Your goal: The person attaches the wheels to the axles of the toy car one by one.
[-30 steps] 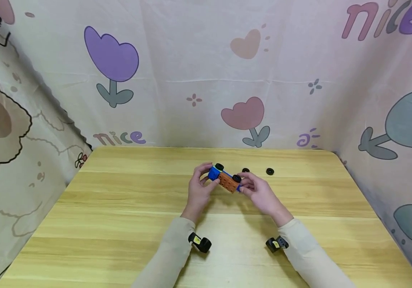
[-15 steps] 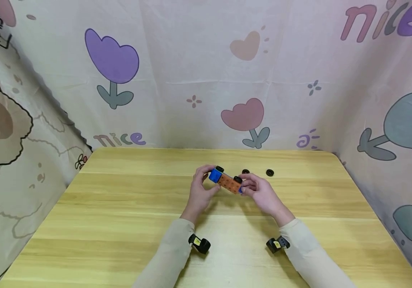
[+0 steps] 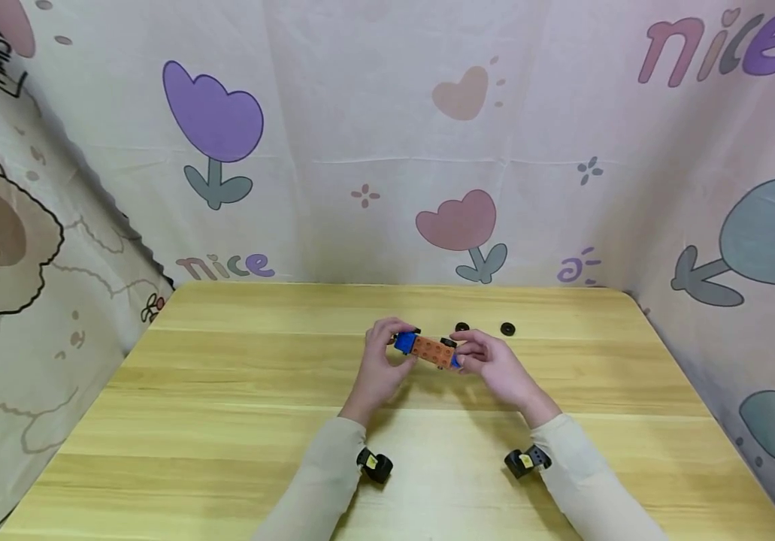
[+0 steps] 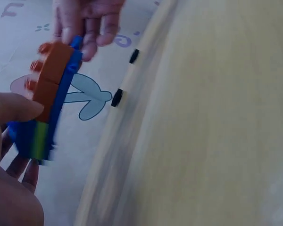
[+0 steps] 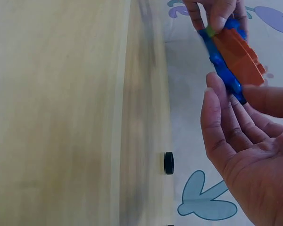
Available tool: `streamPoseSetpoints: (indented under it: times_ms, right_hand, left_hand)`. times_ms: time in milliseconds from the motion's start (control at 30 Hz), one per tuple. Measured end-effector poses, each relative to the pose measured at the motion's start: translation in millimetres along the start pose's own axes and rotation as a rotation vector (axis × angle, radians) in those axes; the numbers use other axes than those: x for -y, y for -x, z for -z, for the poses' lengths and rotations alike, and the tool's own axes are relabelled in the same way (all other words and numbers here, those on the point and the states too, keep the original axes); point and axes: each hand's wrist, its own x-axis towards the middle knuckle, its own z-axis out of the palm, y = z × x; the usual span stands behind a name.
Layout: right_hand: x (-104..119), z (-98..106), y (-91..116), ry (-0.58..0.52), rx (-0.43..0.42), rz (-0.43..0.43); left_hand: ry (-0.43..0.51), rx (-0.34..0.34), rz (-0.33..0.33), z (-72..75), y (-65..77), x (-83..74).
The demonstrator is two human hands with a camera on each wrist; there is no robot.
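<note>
A toy truck (image 3: 433,351) of building blocks is held above the table between both hands. It has orange studded bricks (image 4: 49,70), a blue base (image 5: 226,77) and a blue cab, with black wheels (image 3: 449,343) along its far side. My left hand (image 3: 383,364) grips the cab end, thumb on the near side and fingers behind. At the other end, my right hand (image 3: 495,368) pinches the blue tip of the base between thumb and fingers. The left fingers partly cover the wheel by the cab.
Two loose black wheels lie near the back of the wooden table (image 3: 225,391): one wheel (image 3: 507,329) to the right, another wheel (image 3: 461,327) just behind the truck. A printed cloth (image 3: 333,113) hangs behind the table. Each wrist carries a small black camera (image 3: 376,466).
The truck has come down slightly and tilts less steeply. It has rolled so its studs face me more and its wheels show less. Both hands keep their hold.
</note>
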Motion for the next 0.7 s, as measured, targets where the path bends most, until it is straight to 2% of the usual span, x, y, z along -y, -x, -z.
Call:
streamPoseSetpoints:
  times_ms: [133,300,533,700]
  right_hand:
    - [-1.0,2.3,-0.7,-0.005,0.021,-0.001]
    - [-0.9,6.2,-0.2,-0.034,0.040,-0.017]
    - [2.3,9.8,-0.5,-0.055,0.037,-0.015]
    - [7.7,12.6,-0.2,-0.032,0.019,0.001]
  left_hand:
    - [-0.074,0.052,-0.015,-0.5,0.9,0.2]
    - [-0.137,0.077,-0.006,-0.5,1.0,-0.5]
    - [-0.176,0.129,0.036,0.0,1.3,-0.9]
    - [-0.149,0.182,0.097,2.0,2.2,-0.7]
